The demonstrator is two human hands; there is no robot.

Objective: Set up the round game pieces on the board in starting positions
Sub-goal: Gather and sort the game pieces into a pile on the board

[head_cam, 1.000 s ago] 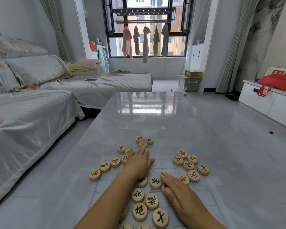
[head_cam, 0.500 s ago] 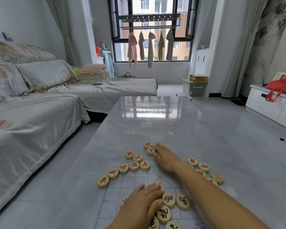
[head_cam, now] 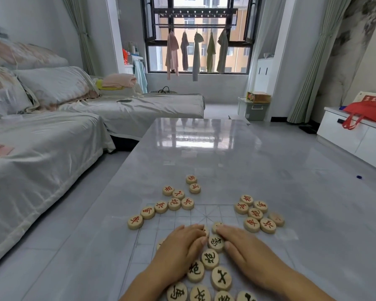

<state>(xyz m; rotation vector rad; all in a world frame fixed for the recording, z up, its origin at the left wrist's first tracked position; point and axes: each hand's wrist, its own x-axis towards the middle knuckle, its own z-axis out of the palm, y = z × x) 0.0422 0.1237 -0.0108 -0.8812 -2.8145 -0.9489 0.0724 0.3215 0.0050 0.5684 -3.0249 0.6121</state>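
Round wooden pieces lie on a faint grid board (head_cam: 206, 213) printed on a clear sheet over the table. Red-lettered pieces sit in a left cluster (head_cam: 174, 204) and a right cluster (head_cam: 256, 213) at the board's far edge. Black-lettered pieces (head_cam: 210, 259) are bunched near me. My left hand (head_cam: 180, 246) lies flat on the black pieces, fingers straight. My right hand (head_cam: 245, 253) lies flat beside it, fingertips touching a black piece (head_cam: 215, 242) between both hands. Some pieces are hidden under my palms.
The glossy grey table (head_cam: 204, 153) stretches far ahead. A covered sofa (head_cam: 41, 137) runs along the left. A white cabinet (head_cam: 356, 135) with a red bag stands at the right. Grey floor lies on both sides.
My right hand has drawn back from the far red pieces to the near black cluster. My left hand has shifted slightly forward, so both hands now lie side by side.
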